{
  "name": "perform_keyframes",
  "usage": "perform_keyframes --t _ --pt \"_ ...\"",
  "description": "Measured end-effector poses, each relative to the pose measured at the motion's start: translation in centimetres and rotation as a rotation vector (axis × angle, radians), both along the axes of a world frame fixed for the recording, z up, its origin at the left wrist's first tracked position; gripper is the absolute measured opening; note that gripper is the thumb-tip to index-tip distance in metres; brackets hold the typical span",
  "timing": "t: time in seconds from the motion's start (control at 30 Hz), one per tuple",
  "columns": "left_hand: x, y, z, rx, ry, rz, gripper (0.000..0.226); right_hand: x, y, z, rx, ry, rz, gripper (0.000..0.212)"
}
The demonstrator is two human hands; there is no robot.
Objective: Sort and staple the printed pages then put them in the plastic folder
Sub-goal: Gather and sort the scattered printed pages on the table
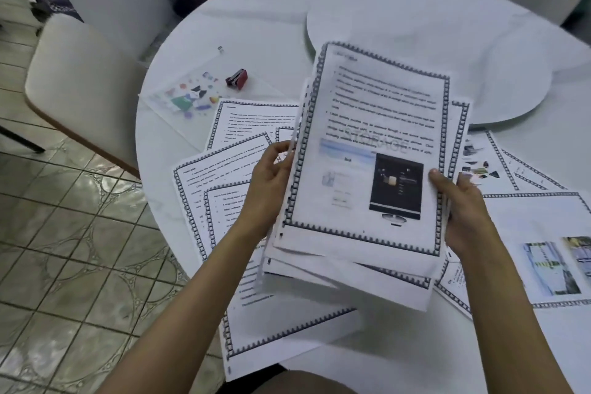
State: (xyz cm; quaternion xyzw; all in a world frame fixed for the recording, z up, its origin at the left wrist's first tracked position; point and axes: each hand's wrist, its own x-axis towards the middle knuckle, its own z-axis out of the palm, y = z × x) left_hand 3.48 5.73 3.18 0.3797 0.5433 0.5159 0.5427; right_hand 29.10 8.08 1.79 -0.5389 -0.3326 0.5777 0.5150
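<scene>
Head view: gripping a stack of printed pages (367, 153) by its side edges with the left hand (268, 182) and right hand (463, 211), above the tabletop (271, 25). Apparently sorting partway, with loose pages (224, 169) lying scattered beneath; not yet stapling or filing, with the red stapler (236, 78) sitting on the plastic folder (192, 96) beyond.

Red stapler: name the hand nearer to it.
Left. The left hand grips the paper stack on its left edge, below the red stapler; the right hand grips its right edge, farther off.
</scene>
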Motion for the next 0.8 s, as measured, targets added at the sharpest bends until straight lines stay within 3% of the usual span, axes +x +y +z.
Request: perform_keyframes --t 0.1,0.2,0.3,0.43,0.53,0.63,0.8 --pt "-1.4 -0.6 -0.8 -0.016 0.045 0.006 0.013 -1.3 -0.3 0.2 0.025 -0.068 0.034 0.056" --pt "-3.4 -1.6 -2.4 -0.066 0.126 -0.003 0.018 -2.2 -0.2 0.1 0.071 -0.158 0.008 0.058" --pt "-6.1 -3.1 -4.2 -0.16 0.229 0.012 0.016 -2.5 0.0 0.2 0.094 -0.216 -0.049 0.052" --pt "-9.3 -5.7 -6.7 -0.237 0.591 0.098 0.006 -1.7 0.0 0.1 0.081 -0.273 -0.17 0.012" --pt "-10.7 -7.0 -7.7 -0.282 0.834 0.119 0.017 -1.0 -0.1 -0.1 0.053 -0.316 -0.238 0.021" --pt "-10.8 -7.6 -8.1 -0.388 0.982 0.051 0.033 -0.8 -0.2 -0.2 0.055 -0.303 -0.274 0.018" --pt "-10.3 -7.3 -8.2 -0.466 1.139 0.02 0.045 -0.6 -0.6 -0.4 0.07 -0.303 -0.273 0.06"
